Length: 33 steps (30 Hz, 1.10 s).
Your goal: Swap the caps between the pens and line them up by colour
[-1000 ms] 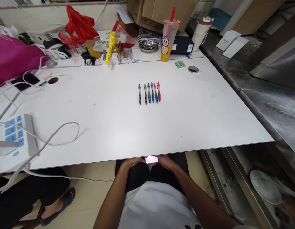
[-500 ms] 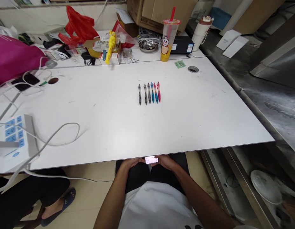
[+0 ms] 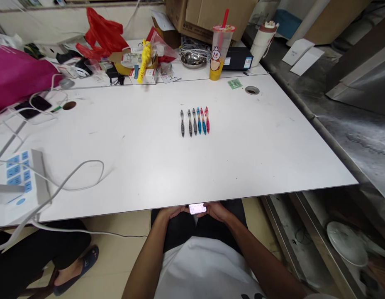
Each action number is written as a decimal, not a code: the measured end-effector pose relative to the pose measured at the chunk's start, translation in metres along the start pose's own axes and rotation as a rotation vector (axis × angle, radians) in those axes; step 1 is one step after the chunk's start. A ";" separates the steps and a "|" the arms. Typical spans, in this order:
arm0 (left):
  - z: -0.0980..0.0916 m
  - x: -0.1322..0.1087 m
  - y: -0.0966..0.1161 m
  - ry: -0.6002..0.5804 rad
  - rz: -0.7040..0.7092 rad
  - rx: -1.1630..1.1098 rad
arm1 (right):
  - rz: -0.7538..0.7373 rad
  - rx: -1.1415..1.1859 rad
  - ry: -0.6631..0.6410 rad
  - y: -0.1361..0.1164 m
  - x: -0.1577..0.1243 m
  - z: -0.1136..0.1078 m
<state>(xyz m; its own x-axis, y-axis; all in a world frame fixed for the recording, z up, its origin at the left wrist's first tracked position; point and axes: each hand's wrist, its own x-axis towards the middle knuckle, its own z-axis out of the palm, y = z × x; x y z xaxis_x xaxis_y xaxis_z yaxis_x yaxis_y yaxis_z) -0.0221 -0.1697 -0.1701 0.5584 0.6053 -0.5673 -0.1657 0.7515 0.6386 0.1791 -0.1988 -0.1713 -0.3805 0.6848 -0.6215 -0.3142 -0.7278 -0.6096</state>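
Note:
A smartphone (image 3: 197,208) with a lit screen lies sideways between my hands, over my lap and just below the table's front edge. My left hand (image 3: 174,212) is closed on its left end, and my right hand (image 3: 215,211) grips the right end with the thumb by the screen. The table edge hides part of the fingers. On the white table (image 3: 242,149) several pens stand in a row, all lying flat: grey pens (image 3: 190,123) at the left, blue pens (image 3: 199,121) beside them, and a pink pen (image 3: 207,120) at the right end.
A drink cup (image 3: 215,62) with a red straw, a white tumbler (image 3: 263,45) and a metal bowl (image 3: 192,61) stand at the back. A power strip (image 3: 23,178) with loose cables is at the left. Another person's leg (image 3: 55,245) shows at lower left.
My right thumb has shifted slightly to the right at the phone's screen. The pens and everything else on the table stay in place.

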 end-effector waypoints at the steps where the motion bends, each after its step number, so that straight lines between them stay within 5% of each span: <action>1: 0.000 0.000 0.000 0.003 -0.005 0.003 | 0.000 0.000 -0.001 0.000 0.000 0.000; 33: 0.001 0.000 0.000 0.007 -0.017 0.043 | -0.017 -0.066 0.053 -0.001 -0.001 0.001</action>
<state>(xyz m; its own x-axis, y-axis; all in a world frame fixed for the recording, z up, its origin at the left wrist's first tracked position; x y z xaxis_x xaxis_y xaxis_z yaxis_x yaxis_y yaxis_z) -0.0216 -0.1698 -0.1696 0.5555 0.5941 -0.5818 -0.1205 0.7498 0.6506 0.1788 -0.1992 -0.1695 -0.3286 0.6993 -0.6348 -0.2616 -0.7132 -0.6503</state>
